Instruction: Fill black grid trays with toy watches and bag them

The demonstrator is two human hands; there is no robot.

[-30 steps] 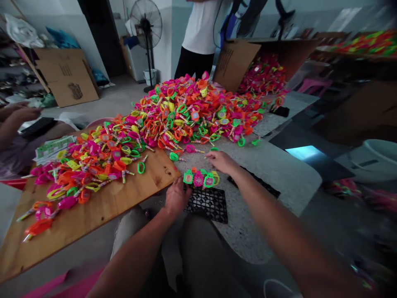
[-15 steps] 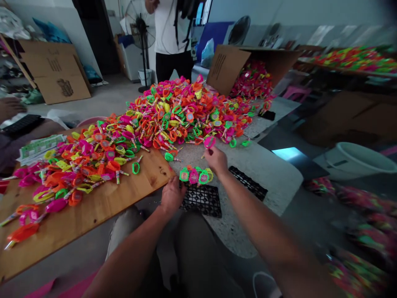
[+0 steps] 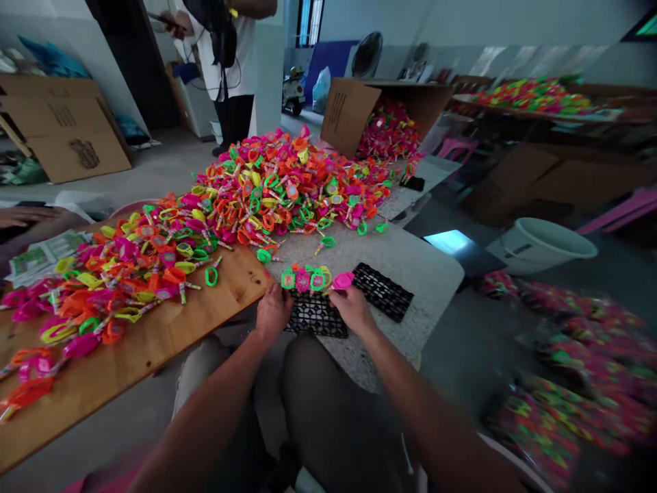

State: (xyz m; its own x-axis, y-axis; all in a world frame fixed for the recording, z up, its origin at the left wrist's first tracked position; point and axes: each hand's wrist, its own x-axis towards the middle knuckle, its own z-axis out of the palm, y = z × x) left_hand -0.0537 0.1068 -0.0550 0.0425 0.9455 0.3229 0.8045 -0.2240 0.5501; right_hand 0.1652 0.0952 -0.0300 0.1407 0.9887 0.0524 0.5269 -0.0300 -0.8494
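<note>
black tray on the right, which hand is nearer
Right. The right hand is just left of the black tray; the left hand is farther left, by the left edge of the other tray.

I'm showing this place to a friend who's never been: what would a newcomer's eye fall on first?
Probably the bright heap of toy watches, sprawling through the middle and left. Then the cardboard box behind it, lying open with more inside. Up close, the right hand holds a pink watch by the nearer black tray.

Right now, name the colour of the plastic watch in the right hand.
Pink plastic watch, clearest in the head view.
</note>
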